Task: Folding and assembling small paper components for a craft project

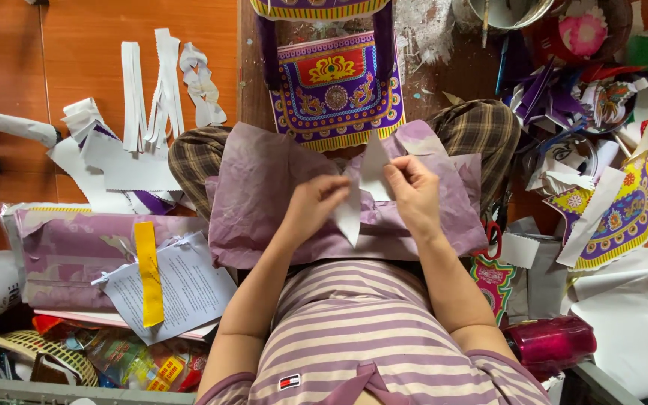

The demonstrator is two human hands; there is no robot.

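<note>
Scraps lie at your far left: white strips (151,90) on the orange floor, and nearer you a purple bundle (84,251) with a printed sheet (181,289) and a yellow strip (148,274) on top.

Moving in, a purple sheet (264,195) is spread across your lap, over your crossed legs in checked trousers.

Your left hand (315,204) sits over the middle of that sheet, fingers curled shut, pinching the left edge of a white cutout (358,199).

The cutout hangs between your two hands. Its long axis runs nearly up and down, wide end up by the right fingertips, narrow point down toward your belly. So it lies just right of your left fingers and just left of your right ones, touching both.

Your right hand (414,196) pinches the upper right part of the cutout, thumb and forefinger closed on it. Both hands are equally near; the right grips higher, the left lower.

Beyond your hands a purple and gold panel (335,90) lies flat.

To your right, red-handled scissors (493,232) lie by your knee, a pink bottle (553,341) by your elbow, and a heap of printed pieces (609,217) beyond.
</note>
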